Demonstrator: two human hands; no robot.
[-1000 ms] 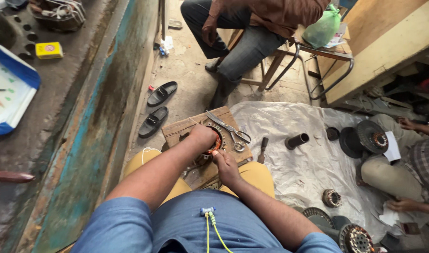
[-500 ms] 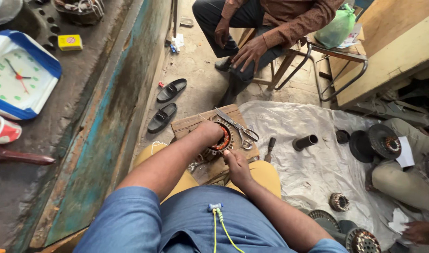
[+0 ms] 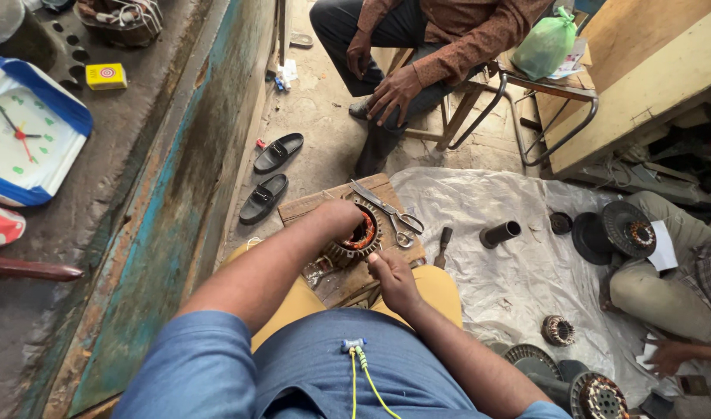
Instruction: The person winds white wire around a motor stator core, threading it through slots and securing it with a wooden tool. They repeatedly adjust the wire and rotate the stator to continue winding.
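A round motor stator (image 3: 358,237) with copper windings lies on a wooden board (image 3: 317,203) over my lap. My left hand (image 3: 341,213) rests on the stator's upper left rim and grips it. My right hand (image 3: 390,275) sits at the stator's lower right edge, fingers pinched shut on something thin; what it pinches is too small to tell. A pair of scissors (image 3: 390,211) lies on the board just right of the stator.
A seated person (image 3: 417,46) faces me on a chair. Another person's legs (image 3: 666,271) lie at right on a white sheet (image 3: 511,256) with motor parts, a black tube (image 3: 499,233) and a screwdriver (image 3: 443,244). Black sandals (image 3: 268,174) sit left; a clock (image 3: 22,140) is on the bench.
The view has tilted and shifted, so the clock and the seated person show more. My hands stay on the stator; the right hand has drawn slightly down from it.
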